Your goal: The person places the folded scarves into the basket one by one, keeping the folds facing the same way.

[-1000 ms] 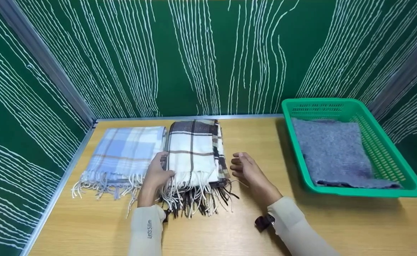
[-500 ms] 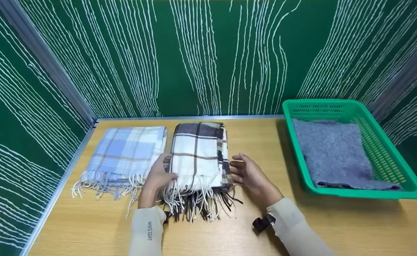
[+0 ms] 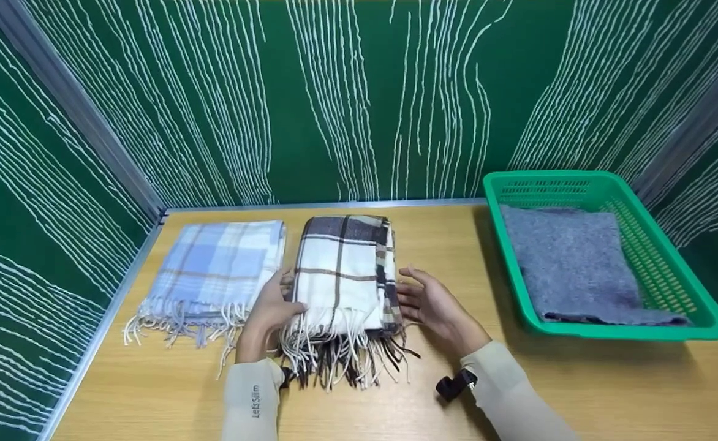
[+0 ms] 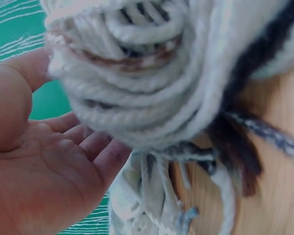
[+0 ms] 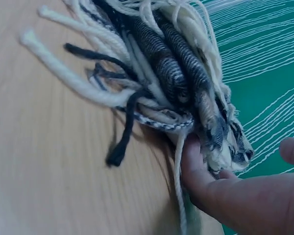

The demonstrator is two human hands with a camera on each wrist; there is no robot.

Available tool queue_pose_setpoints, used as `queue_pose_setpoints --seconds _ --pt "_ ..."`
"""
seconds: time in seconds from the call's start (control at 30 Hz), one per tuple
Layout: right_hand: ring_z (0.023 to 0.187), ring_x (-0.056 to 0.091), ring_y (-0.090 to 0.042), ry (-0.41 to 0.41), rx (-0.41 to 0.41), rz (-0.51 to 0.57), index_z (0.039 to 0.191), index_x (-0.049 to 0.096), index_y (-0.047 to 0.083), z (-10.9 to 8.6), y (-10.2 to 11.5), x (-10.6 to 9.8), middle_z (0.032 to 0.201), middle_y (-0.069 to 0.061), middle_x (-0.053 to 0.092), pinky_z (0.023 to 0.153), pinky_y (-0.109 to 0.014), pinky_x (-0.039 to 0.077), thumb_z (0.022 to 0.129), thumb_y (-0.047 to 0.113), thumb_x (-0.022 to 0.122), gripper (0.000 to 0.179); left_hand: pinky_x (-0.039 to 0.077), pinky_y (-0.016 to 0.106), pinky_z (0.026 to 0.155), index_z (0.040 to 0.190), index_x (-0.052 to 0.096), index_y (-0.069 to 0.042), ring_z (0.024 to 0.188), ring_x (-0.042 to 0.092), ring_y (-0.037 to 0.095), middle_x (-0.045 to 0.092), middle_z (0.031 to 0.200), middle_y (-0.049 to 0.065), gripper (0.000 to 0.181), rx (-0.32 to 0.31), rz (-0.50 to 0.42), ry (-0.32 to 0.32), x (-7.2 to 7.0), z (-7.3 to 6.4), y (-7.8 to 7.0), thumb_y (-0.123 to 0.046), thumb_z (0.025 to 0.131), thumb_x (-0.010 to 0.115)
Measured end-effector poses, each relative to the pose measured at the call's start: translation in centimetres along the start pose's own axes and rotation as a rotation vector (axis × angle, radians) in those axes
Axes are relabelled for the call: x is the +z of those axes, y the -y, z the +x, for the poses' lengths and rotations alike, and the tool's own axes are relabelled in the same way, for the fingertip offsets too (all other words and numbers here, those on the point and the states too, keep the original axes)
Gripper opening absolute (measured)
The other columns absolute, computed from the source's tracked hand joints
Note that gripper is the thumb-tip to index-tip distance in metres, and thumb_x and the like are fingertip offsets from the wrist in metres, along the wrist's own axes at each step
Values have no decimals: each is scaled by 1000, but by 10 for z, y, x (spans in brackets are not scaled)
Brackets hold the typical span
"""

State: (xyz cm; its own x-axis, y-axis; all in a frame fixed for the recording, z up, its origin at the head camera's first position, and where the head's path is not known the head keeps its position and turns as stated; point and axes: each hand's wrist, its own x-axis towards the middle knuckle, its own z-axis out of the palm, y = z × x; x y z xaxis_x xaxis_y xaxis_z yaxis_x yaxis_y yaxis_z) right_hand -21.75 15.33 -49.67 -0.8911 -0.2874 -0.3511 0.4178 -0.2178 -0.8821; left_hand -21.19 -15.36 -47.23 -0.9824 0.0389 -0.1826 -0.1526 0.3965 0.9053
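Observation:
A folded white, brown and black plaid scarf (image 3: 340, 282) with white and dark fringe lies in the middle of the table, between the two hands. My left hand (image 3: 271, 312) is along its left side, thumb over the front left edge; in the left wrist view, the fingers extend beneath the white fringe (image 4: 137, 98). On the other side, my right hand (image 3: 435, 303) has its fingertips at the scarf's right edge, thumb raised and apart. The right wrist view shows fingers against the lower side of the folded layers (image 5: 176, 68).
A folded blue and white plaid scarf (image 3: 218, 266) lies to the left, its fringe towards me. At the right stands a green plastic basket (image 3: 680, 263) holding a folded grey cloth (image 3: 573, 263). Green walls with white wavy lines enclose the wooden table (image 3: 359, 416).
The brown-and-white scarf has shifted to the right and slightly towards me, widening its gap from the blue scarf. My left hand moved slightly right with it; the right hand now meets its right edge.

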Motion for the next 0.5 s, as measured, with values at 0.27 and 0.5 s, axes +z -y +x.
queue_pose_setpoints --seconds 0.27,0.5 --pt "106 60 -19 -37 -57 -29 159 32 2 2 0 2 125 -13 64 99 -35 50 113 33 39 56 49 52 109 158 34 12 139 50 48 48 152 36 82 -47 26 16 -1 2 1 9 83 67" --pt "115 62 -25 4 -102 -83 158 31 0 1 1 3 134 -20 60 108 -49 48 114 28 36 53 48 52 111 157 35 11 143 46 49 48 153 36 81 -57 -112 28 -3 1 4 11 83 67"
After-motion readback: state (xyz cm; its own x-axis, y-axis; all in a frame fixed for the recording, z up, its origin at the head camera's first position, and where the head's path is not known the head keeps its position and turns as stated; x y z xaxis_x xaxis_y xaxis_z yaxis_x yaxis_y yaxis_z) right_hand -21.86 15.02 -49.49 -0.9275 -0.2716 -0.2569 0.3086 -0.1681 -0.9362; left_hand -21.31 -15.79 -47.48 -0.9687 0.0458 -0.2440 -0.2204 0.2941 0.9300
